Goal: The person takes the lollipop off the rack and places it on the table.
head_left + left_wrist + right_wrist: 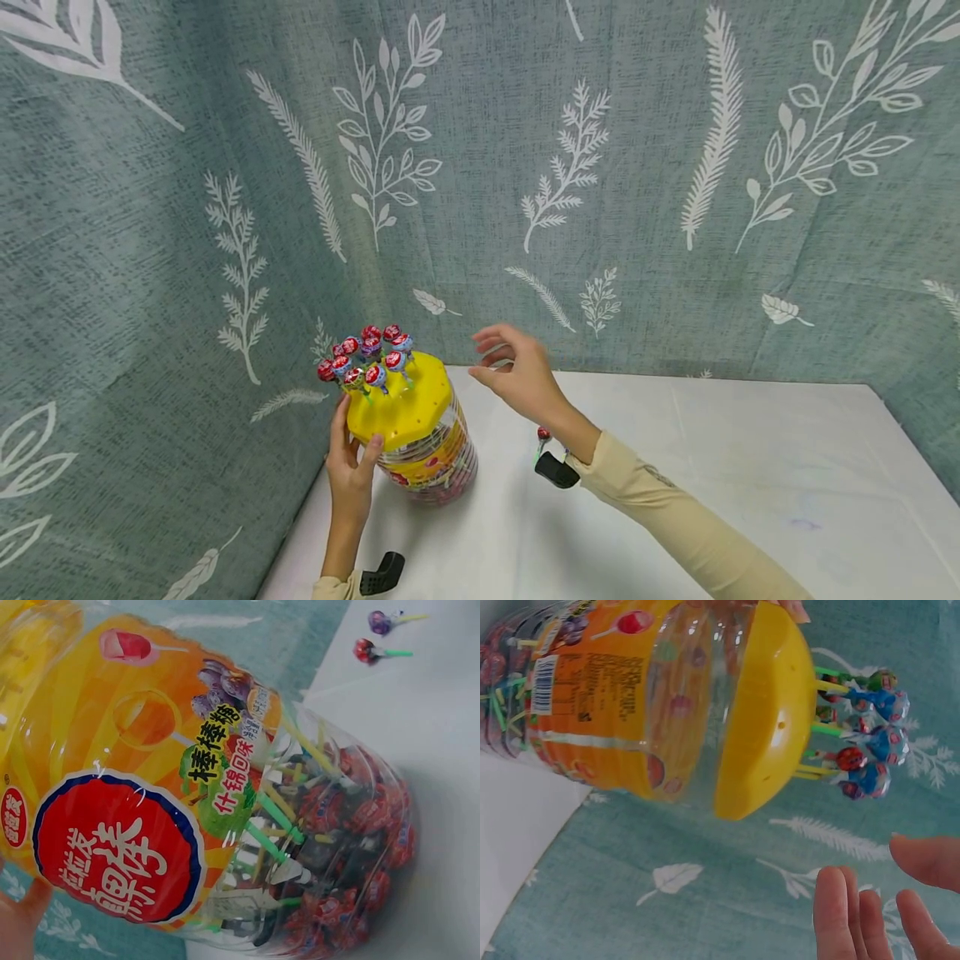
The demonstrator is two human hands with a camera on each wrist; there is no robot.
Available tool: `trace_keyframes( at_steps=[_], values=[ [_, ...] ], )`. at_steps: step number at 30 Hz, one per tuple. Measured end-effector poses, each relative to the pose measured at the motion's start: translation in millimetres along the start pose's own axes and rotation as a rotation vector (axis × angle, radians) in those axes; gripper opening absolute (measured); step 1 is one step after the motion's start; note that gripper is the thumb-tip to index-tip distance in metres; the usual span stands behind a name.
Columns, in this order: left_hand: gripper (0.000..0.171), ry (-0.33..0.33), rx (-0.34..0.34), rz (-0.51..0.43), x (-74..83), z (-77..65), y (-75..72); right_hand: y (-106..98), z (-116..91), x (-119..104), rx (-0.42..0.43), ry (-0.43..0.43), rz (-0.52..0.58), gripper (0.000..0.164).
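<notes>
1. Jar (pixel 433 467) of clear plastic stands on the white table (pixel 697 492), near its far-left corner, with a yellow lid (pixel 411 408) on top.
2. Left hand (pixel 351 477) grasps the jar up by the lid: its thumb lies on the near side and its fingers reach round the side facing the table's left edge.
3. Right hand (pixel 521 377) is raised beyond the jar's right side, apart from jar and lid; its fingers are released, loosely bent, with a gap between thumb and fingertips and nothing held.
4. Roughly a dozen wrapped lollipops (pixel 372 348) stand by their sticks in the lid, heads outward, grouped toward the table's left edge; small open holes show in the rest of the lid.
5. More lollipops, with green and yellow sticks, lie heaped in the jar's lower part, below an orange-yellow label (pixel 161 742) bearing a red disc and fruit pictures.
6. Two loose lollipops lie side by side on the table, between the jar and its right edge: a red one (pixel 365 651) on a green stick and a purple one (pixel 380 623) on a yellow stick.
7. Green-blue cloth (pixel 480 192) printed with white leaves hangs along the table's far and left edges.
</notes>
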State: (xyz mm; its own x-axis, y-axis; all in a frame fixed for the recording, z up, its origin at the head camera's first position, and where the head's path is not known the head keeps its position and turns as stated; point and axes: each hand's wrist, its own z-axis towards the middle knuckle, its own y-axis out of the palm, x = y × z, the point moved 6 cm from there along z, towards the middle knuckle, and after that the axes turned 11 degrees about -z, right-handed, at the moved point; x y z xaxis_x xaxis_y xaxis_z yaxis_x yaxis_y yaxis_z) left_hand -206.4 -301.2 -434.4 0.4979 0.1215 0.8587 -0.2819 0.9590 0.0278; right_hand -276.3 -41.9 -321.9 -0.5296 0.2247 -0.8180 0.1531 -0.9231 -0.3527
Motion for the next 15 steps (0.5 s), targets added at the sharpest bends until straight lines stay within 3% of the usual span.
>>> trace_keyframes(
  at_steps=[6, 15],
  values=[
    [0.071, 0.031, 0.005, -0.024, -5.4, -0.5, -2.1, 12, 6, -10, -0.019, -0.053, -0.016, 0.034],
    [0.073, 0.009, 0.0, -0.004, -3.5, -0.3, -1.5, 36, 13, -22, -0.064, -0.102, -0.057, 0.035]
  ],
)
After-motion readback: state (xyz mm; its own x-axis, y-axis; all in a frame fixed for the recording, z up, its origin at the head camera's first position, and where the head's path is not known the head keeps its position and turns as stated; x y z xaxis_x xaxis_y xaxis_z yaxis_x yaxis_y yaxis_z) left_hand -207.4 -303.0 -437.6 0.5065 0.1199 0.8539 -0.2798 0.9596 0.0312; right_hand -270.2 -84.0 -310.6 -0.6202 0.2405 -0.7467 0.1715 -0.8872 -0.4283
